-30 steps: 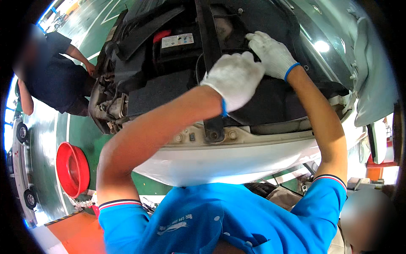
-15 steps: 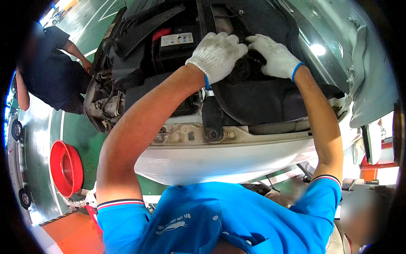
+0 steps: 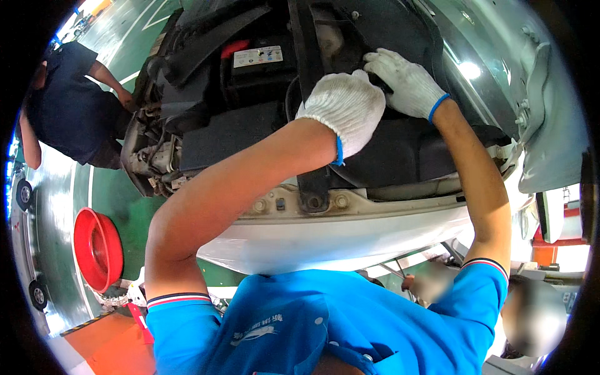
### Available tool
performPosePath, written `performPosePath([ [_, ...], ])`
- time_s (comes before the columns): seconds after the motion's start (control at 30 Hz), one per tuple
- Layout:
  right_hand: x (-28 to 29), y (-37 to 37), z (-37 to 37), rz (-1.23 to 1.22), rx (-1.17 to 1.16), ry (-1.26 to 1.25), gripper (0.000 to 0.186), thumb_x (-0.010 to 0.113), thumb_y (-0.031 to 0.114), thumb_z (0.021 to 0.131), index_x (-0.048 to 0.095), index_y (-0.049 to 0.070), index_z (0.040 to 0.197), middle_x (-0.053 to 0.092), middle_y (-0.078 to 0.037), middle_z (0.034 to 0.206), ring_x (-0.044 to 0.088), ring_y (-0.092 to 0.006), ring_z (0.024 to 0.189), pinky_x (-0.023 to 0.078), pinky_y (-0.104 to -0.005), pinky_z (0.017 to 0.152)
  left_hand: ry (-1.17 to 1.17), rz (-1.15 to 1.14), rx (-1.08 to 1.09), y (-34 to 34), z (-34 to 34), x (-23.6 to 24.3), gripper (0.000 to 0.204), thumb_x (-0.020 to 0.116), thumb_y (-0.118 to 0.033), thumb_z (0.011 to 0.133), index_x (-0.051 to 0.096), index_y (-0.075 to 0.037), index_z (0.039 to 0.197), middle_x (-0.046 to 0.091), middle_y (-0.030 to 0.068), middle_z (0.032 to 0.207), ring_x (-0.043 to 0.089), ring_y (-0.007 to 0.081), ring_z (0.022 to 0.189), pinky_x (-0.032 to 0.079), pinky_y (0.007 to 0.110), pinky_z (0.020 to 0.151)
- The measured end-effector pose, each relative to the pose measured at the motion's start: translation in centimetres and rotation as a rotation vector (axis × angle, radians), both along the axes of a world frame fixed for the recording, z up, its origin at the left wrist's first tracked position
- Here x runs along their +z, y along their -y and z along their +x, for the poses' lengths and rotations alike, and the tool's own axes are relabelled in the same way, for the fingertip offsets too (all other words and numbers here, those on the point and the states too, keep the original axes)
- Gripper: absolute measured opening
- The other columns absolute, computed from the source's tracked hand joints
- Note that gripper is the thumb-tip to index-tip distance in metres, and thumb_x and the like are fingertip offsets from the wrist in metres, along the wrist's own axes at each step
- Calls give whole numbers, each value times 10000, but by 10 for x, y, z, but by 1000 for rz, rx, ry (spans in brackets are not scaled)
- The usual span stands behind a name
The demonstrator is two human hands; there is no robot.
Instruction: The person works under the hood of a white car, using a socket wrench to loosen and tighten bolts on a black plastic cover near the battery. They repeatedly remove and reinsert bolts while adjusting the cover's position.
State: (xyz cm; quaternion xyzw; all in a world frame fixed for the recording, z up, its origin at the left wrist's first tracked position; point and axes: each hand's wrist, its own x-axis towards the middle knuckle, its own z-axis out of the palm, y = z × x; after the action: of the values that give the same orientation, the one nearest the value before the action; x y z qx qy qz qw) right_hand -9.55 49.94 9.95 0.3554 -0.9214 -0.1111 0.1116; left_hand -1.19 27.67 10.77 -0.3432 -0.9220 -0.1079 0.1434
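Observation:
Both of my hands wear white knitted gloves over a car's engine bay. My left hand (image 3: 347,107) is closed in a fist beside a long black bar (image 3: 306,47), its fingers turned away, so what they hold is hidden. Close by on the right, my right hand (image 3: 405,82) has its fingers curled over a small dark part that I cannot make out. Below the hands lies a black plastic cover (image 3: 406,156). Further left sits a black battery (image 3: 259,74) with a white label and a red terminal cap.
A white front bumper (image 3: 337,234) lies between me and the bay. The fender (image 3: 556,119) stands to the right. At the left are a person in dark clothes (image 3: 78,106) and a red basin (image 3: 98,250) on the green floor. Other people are at the lower right.
My left hand has shifted right and nearer to me, and its wrist has turned. More of the black bar shows now. My right hand has hardly moved.

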Motion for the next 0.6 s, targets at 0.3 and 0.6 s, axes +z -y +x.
performPosePath([
  [0.3,2,8,7,9,-26,-52,664,789,104,803,583,137,1433,541,-93,1540,471,-311,1474,483,-438,1167,-178,-195,-56,21,-34,-1,154,644,-79,900,718,-40,1031,661,176,1021,698,329,995,561,455,901],
  [0.6,-5,7,5,7,-29,-115,645,783,97,806,580,112,1418,565,-102,1498,488,-308,1456,492,-433,1155,-420,-98,-123,33,-56,-19,249,621,-97,905,737,-149,1119,668,85,974,692,279,988,551,449,870],
])
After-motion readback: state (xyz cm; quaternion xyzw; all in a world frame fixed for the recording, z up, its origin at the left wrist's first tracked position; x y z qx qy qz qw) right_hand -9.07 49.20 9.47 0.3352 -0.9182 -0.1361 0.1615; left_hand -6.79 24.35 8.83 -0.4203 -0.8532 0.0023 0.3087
